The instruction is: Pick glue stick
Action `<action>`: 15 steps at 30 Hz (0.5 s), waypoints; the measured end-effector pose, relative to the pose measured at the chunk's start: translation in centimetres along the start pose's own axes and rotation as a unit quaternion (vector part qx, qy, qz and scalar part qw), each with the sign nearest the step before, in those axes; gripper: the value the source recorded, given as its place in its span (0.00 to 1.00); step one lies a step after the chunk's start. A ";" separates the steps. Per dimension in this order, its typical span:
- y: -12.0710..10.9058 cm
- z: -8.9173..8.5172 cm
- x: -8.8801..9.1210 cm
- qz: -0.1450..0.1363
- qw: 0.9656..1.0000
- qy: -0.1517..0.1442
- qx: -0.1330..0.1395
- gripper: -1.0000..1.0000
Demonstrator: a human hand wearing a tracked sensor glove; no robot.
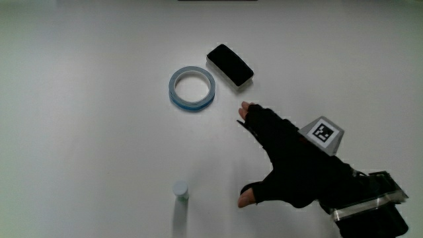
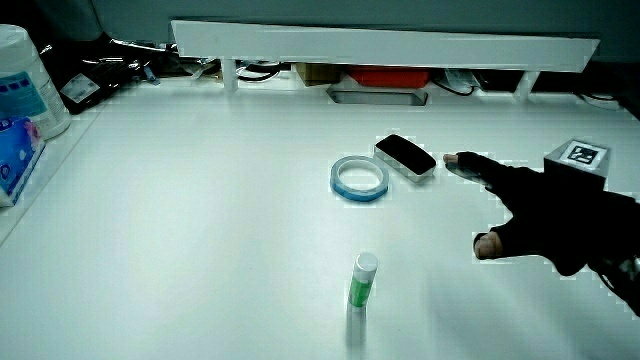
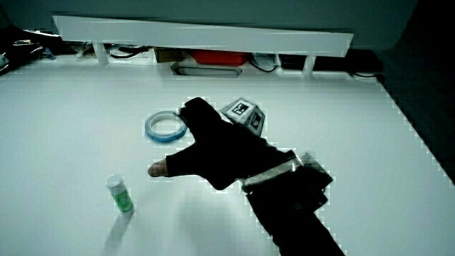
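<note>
Main view: glue stick [image 1: 180, 192] stands upright on the tabletop [image 1: 79, 119], untouched, nearer the person than the tape ring [image 1: 192, 88]. Hand [image 1: 291, 162] beside it, fingers spread, empty. Pick not yet made.

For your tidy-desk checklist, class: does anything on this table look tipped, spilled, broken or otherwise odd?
Nothing stands out. The green glue stick with a white cap stands upright, the blue tape ring lies flat beside the black-topped eraser block, and the black-gloved hand is open, holding nothing.
</note>
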 end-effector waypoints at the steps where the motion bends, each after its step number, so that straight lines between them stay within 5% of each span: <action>1: 0.2 -0.3 0.1 0.004 1.000 0.011 -0.003 0.50; 4: 0.7 -1.0 0.0 -0.014 1.000 0.010 -0.015 0.50; 6: 1.1 -1.7 0.2 0.005 0.999 0.029 -0.021 0.50; 11: 2.0 -3.4 0.3 -0.008 0.996 0.073 -0.045 0.50; 15: 3.0 -4.9 0.6 -0.015 0.995 0.075 -0.066 0.50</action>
